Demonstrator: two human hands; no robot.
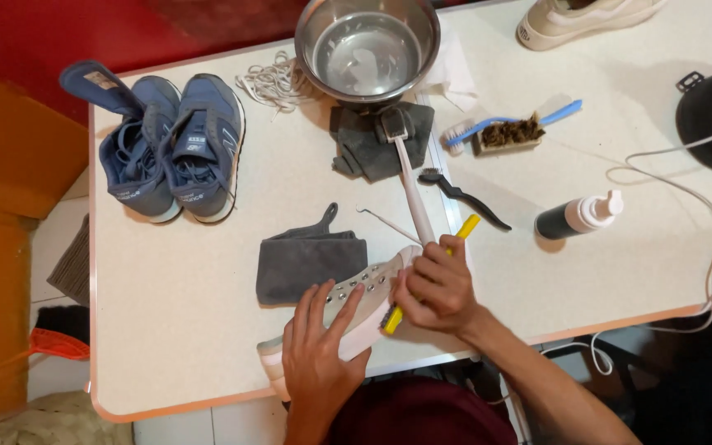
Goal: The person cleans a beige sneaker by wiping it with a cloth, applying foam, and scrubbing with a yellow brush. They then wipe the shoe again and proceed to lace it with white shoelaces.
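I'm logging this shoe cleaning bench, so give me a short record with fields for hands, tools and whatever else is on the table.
left hand: flat on the white sneaker, steadying it
right hand: grips a yellow-handled brush against the sneaker
cloths: grey folded cloth beside the sneaker
other shoes: blue sneakers, paired at left
water: steel bowl at the table's far edge
bottle: dark pump bottle, lying down

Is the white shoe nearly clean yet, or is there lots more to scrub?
Looks done: the laces are out, piled by the metal bowl. In hand: the left hand steadies the white shoe while the right hand works a yellow brush on it. Likely left: the second white shoe sits apart, and the blue sneakers are laced. How clean the shoe is, I cannot tell.
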